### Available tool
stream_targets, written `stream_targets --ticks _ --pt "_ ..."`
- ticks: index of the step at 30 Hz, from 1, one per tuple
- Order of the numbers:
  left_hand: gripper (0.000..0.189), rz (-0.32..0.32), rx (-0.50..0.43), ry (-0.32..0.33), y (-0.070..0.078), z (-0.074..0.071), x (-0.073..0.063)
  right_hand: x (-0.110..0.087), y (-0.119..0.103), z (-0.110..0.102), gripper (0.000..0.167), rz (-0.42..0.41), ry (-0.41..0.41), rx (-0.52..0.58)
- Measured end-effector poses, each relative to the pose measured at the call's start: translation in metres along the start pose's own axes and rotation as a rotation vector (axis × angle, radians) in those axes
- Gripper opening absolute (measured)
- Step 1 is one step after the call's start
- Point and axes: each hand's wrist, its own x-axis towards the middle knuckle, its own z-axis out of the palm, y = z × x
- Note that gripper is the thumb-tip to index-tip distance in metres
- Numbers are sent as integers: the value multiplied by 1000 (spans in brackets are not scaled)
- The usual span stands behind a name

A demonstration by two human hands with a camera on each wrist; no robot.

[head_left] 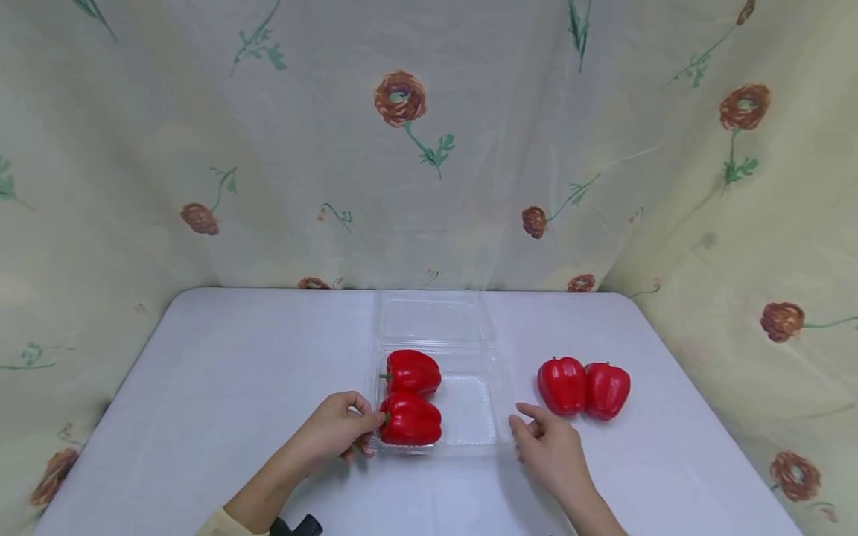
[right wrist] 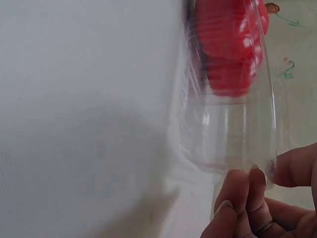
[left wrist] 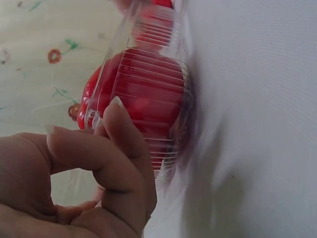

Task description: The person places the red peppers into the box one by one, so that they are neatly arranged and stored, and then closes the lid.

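Observation:
A clear plastic clamshell container (head_left: 467,406) lies on the table with its lid (head_left: 432,316) folded back behind it. Two red bell peppers sit one behind the other in its left half, the rear pepper (head_left: 412,372) and the front pepper (head_left: 410,419). My left hand (head_left: 342,428) grips the container's left rim by the front pepper's green stem, its fingertips (left wrist: 117,111) against the ribbed wall. At the right front corner, my right hand (head_left: 546,447) pinches the rim between thumb (right wrist: 296,166) and fingers. The container's right half holds nothing.
Two more red bell peppers, a left one (head_left: 561,385) and a right one (head_left: 607,391), stand side by side on the white table (head_left: 221,372), right of the container. Floral cloth (head_left: 469,149) hangs behind the table and along its sides.

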Motion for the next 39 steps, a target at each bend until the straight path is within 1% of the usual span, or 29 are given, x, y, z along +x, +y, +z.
stream_targets --ticks 3,8,13,15,17,19,22,26,31,33,37,39 --pt "24 5 -11 -1 0 0 1 3 0 -10 50 -4 16 -30" --pt "23 15 -34 -8 -1 -1 1 12 -1 -38 58 -68 62 -86" --pt "23 17 -31 0 -2 -2 1 25 -5 -62 52 -151 110 -146" --pt "24 14 -23 4 -2 -2 1 30 -6 -68 49 -180 134 -174" --pt "24 8 -20 4 -3 -3 1 35 -5 -72 49 -206 153 -202" --pt "25 4 -19 2 -3 -3 1 40 -5 -75 52 -229 149 -232" --pt "25 3 -17 -5 -3 -3 1 49 -2 -77 58 -264 109 -287" --pt "25 8 -13 -11 -3 -4 1 62 2 -81 67 -323 12 -388" --pt "24 5 -4 -11 -3 -4 -1 75 8 -85 68 -420 -94 -513" --pt "24 3 -2 -11 -3 -4 -1 78 10 -86 71 -437 -129 -554" --pt "25 2 -1 -8 -4 -5 0 82 12 -87 84 -442 -195 -634" --pt "26 1 -1 -4 -4 -6 0 84 13 -88 90 -457 -223 -695"
